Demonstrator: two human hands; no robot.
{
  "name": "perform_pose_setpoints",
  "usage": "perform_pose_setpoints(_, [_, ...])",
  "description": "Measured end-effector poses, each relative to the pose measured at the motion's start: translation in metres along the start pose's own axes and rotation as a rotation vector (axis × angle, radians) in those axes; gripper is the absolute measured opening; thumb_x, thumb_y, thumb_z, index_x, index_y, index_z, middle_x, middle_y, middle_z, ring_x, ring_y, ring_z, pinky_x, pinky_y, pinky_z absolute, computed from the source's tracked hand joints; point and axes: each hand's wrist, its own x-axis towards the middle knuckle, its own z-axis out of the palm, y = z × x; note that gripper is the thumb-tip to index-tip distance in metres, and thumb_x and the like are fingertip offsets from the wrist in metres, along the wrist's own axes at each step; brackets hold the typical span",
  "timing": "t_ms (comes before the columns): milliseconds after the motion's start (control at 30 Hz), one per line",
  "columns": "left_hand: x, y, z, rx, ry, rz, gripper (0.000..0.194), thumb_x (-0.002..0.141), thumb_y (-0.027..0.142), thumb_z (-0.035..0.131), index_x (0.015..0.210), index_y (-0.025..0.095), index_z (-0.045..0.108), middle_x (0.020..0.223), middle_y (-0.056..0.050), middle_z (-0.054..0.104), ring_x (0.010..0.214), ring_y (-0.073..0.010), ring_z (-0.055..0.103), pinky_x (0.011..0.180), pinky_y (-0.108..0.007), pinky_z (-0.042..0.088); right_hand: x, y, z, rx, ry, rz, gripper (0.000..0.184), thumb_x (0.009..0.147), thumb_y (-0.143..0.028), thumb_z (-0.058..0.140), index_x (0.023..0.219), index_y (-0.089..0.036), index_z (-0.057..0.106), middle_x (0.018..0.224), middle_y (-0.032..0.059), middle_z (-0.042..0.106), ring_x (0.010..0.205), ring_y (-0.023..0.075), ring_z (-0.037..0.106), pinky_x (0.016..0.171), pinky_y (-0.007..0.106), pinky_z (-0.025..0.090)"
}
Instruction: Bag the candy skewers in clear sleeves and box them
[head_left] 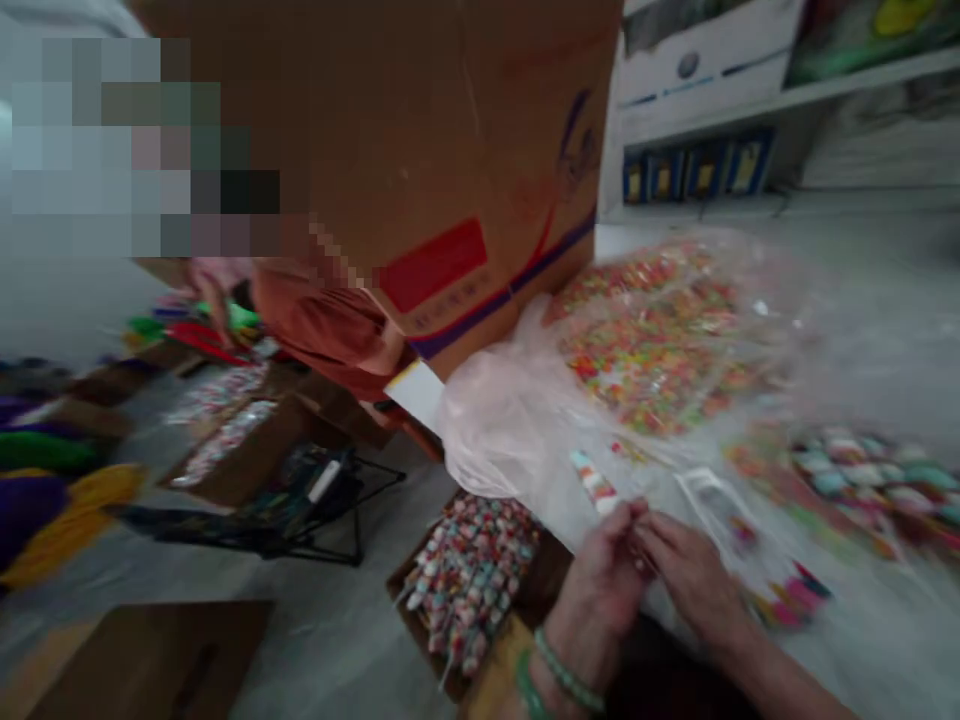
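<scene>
**Tightly crowded, with little room for a slip**

Just above the fingertips of the left hand (600, 590), a striped candy stick (594, 482) pokes up, apparently pinched there; the fingers are curled, not clenched. The right hand (694, 578) presses in beside it, though whether it grips anything too is hard to tell from this blur.

Past the fingertips sits one bulging clear plastic bag of colourful sweets (652, 340), its slack film close to the left hand. A hard tug or a stray wrist could drag that loose film and send the bag sliding, scattering sweets. Below the left hand lies one cardboard tray of lollipops (469, 580), near enough for a careless elbow to knock it. Too many lollipops fill it to count.

Counted: two hands, two green bracelets (566, 670) on the left wrist, one bag, one tray, and one large cardboard carton (420, 150) looming well beyond the hands.
</scene>
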Motion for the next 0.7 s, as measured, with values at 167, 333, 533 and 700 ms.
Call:
perform_pose_setpoints(167, [-0.009,0.01,-0.011,0.199,-0.204,-0.062,0.056,0.07,0.034,0.075,0.121,0.017,0.061,0.084,-0.006,0.066,0.082,-0.0174,0.059,0.081,-0.029,0.043,-0.002,0.013,-0.011,0.817,-0.23,0.641,0.036,0.064,-0.046,0.073,0.072,-0.018,0.052,0.054,-0.0065,0.041,0.044,0.006,0.031,0.046,0.019,0.028])
perform_pose_setpoints(333, [-0.023,0.014,-0.023,0.506,-0.18,0.117,0.022,0.079,0.032,0.067,0.093,0.016,0.072,0.076,-0.004,0.065,0.08,-0.0175,0.057,0.084,-0.028,0.04,-0.019,0.015,-0.016,0.314,-0.028,0.399,0.027,0.075,-0.042,0.061,0.066,-0.018,0.056,0.062,0.0,0.054,0.059,0.012,0.048,0.057,0.023,0.039])
perform_pose_setpoints(533, [-0.014,0.005,-0.025,0.422,-0.359,-0.171,0.031,0.076,0.042,0.065,0.066,0.012,0.066,0.055,-0.004,0.056,0.052,-0.0136,0.052,0.057,-0.025,0.041,-0.004,-0.007,-0.014,0.519,-0.037,0.334,0.025,0.071,-0.034,0.063,0.091,-0.019,0.059,0.087,0.0033,0.064,0.066,0.0137,0.055,0.057,0.024,0.043])
perform_pose_setpoints(700, [0.0,-0.006,-0.023,0.414,0.008,-0.008,0.03,0.064,0.039,0.074,0.068,0.011,0.066,0.05,0.001,0.053,0.036,-0.0069,0.041,0.04,-0.021,0.031,0.008,0.009,-0.005,0.525,0.241,0.239,0.02,0.072,-0.029,0.066,0.086,-0.017,0.058,0.078,0.0016,0.064,0.066,0.0131,0.054,0.062,0.024,0.043])
